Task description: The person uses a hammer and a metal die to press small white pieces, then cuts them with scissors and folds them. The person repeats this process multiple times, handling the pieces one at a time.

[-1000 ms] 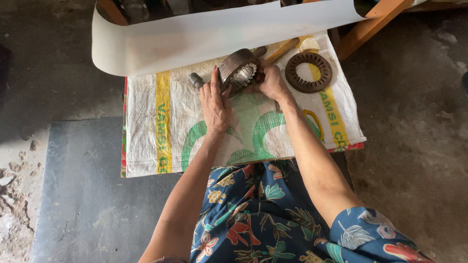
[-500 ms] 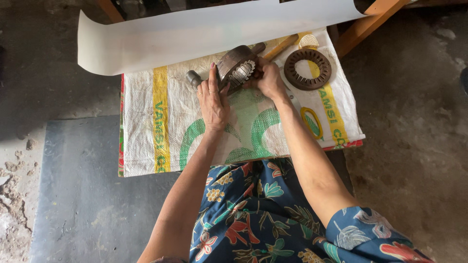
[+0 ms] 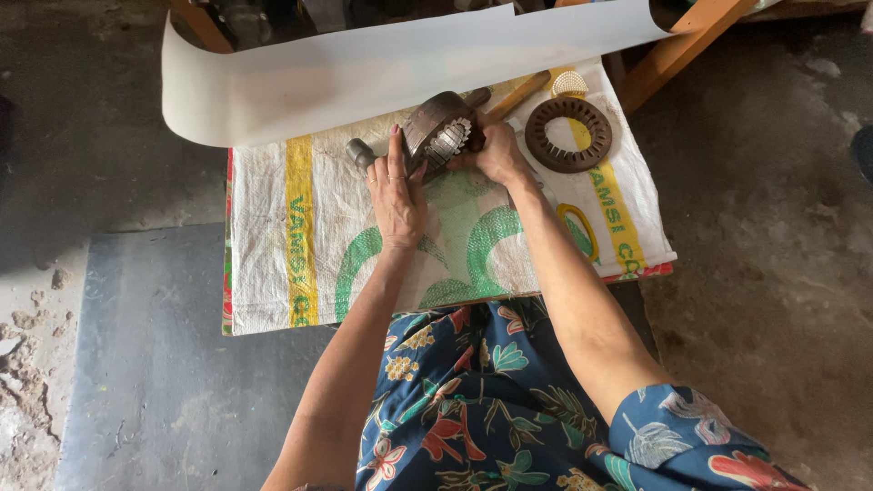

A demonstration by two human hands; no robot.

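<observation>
Bare arms, short sleeves. Dark blue dress [image 3: 473, 400] covered in a floral print, with red, green and cream leaves. Rings on the left hand [image 3: 397, 195].

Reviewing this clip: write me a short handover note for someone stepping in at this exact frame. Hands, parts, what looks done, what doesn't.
Left hand: flat against the near side of the round metal gear housing, steadying it; not closed around it.
Right hand: gripping the housing's right side, fingers curled on it.
Housing lies tilted on the woven sack, toothed inside facing up.
Separate toothed ring lies apart, to the right on the sack.
Wooden handle lies behind the housing.
Done: ring lies out of the housing. Left: housing remains in hand, not set down.
</observation>
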